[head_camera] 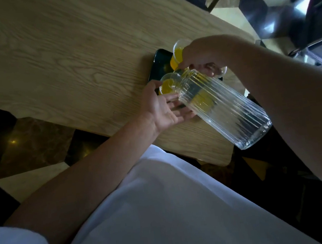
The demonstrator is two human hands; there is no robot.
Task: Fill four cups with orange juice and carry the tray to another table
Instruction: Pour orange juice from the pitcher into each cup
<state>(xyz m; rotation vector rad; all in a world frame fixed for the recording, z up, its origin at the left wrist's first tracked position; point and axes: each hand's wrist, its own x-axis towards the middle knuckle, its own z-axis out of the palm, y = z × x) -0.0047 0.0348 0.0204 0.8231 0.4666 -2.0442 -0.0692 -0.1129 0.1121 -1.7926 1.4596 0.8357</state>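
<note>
Now the right hand grips the ribbed clear glass pitcher by its neck, tipped toward a clear plastic cup of orange juice at its 10 o'clock. The left hand lies open, fingers straight under the pitcher beside that cup. A second juice-filled cup stands at 12 o'clock on the dark tray on the pale wood counter.

Dark tray: only its left corner shows; the rest lies behind the ribbed glass carafe and the right hand. Two juice cups are discernible, the far cup partly covered by that hand; further cups cannot be made out. Left hand: fingertips pass behind the carafe, contact undetermined. Objects at upper right blurred.
</note>
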